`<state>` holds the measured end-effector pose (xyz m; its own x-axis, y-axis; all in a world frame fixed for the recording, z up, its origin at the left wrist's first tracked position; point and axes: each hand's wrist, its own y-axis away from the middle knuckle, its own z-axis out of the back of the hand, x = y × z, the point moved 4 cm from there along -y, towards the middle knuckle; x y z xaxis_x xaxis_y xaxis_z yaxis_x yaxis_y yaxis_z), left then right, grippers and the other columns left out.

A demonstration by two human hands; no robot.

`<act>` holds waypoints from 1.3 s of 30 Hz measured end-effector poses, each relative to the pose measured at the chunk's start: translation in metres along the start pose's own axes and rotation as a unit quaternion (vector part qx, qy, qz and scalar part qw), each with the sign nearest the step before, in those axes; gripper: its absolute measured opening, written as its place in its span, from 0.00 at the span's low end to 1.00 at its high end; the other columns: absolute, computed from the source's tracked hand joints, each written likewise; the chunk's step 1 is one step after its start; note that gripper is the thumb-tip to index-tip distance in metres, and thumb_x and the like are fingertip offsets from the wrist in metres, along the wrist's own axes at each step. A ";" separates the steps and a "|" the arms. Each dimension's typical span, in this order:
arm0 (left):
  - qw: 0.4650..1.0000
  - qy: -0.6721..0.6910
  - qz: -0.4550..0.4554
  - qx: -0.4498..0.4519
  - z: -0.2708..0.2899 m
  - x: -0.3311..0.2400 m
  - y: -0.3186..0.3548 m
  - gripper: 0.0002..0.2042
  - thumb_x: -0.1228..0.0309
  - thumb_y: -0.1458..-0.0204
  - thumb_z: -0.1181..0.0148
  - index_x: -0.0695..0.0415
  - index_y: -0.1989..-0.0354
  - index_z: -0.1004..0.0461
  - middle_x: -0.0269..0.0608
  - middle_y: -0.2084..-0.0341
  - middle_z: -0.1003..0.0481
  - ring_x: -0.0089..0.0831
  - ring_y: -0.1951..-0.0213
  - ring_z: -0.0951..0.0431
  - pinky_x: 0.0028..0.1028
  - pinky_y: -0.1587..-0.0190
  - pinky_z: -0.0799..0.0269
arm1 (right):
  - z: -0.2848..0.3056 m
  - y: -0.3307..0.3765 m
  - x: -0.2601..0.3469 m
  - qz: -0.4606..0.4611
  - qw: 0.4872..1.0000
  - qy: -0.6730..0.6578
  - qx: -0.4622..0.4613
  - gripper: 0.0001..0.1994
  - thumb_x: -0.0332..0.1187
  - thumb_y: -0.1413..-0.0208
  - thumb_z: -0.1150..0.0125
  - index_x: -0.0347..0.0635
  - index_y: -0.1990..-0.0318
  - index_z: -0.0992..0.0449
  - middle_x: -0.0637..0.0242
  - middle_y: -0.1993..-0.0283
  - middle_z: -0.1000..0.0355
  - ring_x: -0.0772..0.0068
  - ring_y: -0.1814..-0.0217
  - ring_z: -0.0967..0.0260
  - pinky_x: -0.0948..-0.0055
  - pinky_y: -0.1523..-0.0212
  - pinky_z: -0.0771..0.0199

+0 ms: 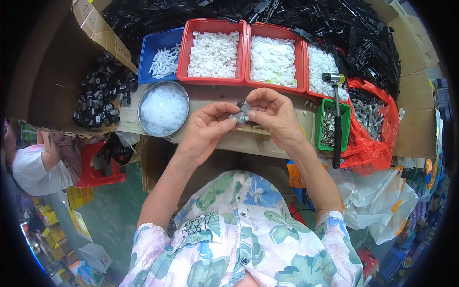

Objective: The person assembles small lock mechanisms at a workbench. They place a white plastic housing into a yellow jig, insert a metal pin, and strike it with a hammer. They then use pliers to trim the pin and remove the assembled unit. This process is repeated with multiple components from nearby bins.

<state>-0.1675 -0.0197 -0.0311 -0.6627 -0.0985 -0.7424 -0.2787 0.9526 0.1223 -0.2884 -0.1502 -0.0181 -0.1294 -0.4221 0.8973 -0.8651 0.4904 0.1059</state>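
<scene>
Over the front of the workbench both my hands meet at a small grey plastic part (239, 117) with a white bit on it. My left hand (206, 130) pinches it between thumb and forefinger. From the other side my right hand (279, 117) is closed on the same part, thumb against it, and a darker grey piece sticks up between the fingers. My fingertips cover much of it, so its full shape cannot be made out. Left of my hands stands a round metal bowl (184, 125) holding a whitish, translucent substance.
Behind are a blue bin (147, 48) of white sticks and red bins (244, 71) of small white parts. Rightward lie a hammer (337, 119), a green tray (320, 143) of metal pins and a red bag (389, 129) of grey parts. Black parts (98, 98) fill the left carton; a person (40, 165) sits beyond.
</scene>
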 end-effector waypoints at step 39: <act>0.901 -0.389 -0.055 -0.187 0.019 0.009 -0.004 0.05 0.74 0.41 0.37 0.62 0.60 0.21 0.22 0.76 0.33 0.10 0.74 0.38 0.16 0.73 0.43 | 0.054 0.080 0.050 0.198 0.736 0.614 -0.202 0.10 0.23 0.48 0.35 0.35 0.58 0.23 0.55 0.59 0.27 0.53 0.58 0.26 0.62 0.57 0.25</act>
<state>-0.1596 -0.0191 -0.0510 0.0299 0.1832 -0.9826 -0.6234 0.7718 0.1249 -0.3904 -0.1736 0.0121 0.4178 0.7025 0.5761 -0.6304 0.6808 -0.3730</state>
